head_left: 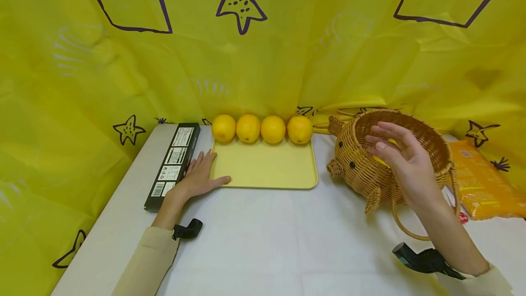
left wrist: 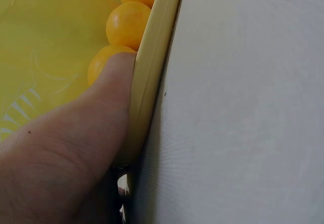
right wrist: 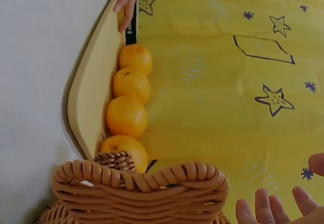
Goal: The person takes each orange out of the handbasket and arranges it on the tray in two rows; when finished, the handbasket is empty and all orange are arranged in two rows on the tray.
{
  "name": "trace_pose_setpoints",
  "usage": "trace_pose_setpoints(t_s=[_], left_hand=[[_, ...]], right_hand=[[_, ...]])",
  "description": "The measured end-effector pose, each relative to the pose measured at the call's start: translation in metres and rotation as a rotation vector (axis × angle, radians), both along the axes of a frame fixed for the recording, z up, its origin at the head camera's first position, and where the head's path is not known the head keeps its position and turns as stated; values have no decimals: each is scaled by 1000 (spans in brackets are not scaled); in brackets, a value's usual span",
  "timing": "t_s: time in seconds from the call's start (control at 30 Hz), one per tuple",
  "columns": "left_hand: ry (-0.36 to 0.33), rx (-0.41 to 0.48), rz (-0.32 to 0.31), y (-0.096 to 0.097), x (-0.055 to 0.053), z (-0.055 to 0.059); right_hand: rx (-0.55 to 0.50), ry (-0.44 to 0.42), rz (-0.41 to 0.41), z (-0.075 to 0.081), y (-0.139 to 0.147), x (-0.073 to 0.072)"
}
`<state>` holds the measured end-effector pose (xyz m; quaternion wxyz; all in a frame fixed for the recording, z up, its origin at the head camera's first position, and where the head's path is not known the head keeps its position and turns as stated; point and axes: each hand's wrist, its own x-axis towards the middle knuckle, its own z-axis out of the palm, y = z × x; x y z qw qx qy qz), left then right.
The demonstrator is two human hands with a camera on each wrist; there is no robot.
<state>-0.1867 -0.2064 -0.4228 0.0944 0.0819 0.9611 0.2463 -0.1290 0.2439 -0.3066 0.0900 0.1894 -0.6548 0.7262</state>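
A row of several oranges (head_left: pixel 273 129) lies along the far side of a pale yellow tray (head_left: pixel 265 166). My left hand (head_left: pixel 200 176) rests at the tray's left edge with its fingers spread. In the left wrist view its thumb (left wrist: pixel 109 95) lies against the tray's rim. Over the mouth of a pig-shaped wicker basket (head_left: pixel 367 179) hovers my right hand (head_left: pixel 411 168), fingers loosely bent and nothing held. Something yellow shows inside the basket, partly hidden by that hand. The right wrist view has the basket's woven rim (right wrist: pixel 142 178) close, with fingertips (right wrist: pixel 263 209) to its right.
A long black box (head_left: pixel 174 163) with white labels lies left of the tray, beside the left hand. An orange packet (head_left: pixel 486 179) sits to the right of the basket, whose loop handle (head_left: pixel 404 232) hangs forward. A yellow patterned cloth (head_left: pixel 263 58) rises behind the white table.
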Motion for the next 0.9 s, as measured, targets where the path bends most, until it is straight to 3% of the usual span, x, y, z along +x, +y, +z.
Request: trace_pose_setpoints(t_s=[0.13,0.37,0.53,0.67,0.77,0.83,0.9], left_hand=[[1,10,1,2,1,-1],[-5,3,-9,2,1,-1],[12,-1,-6,0,0,1],[11,5,-11,0,-1,1],[11,5,-12,0,-1,2],[13,7,-11,0,0,2],[15,9,-11,1,0,2]], right_hand=[[-4,-35,41,-2,3,-3],[-129,-209,269,0,22,-15],[-24,-262,317,5,35,-25],[250,-390,307,12,47,-46],[590,-466,326,22,56,-70],[797,-474,388,30,63,-88],[925,-491,478,37,69,-104]])
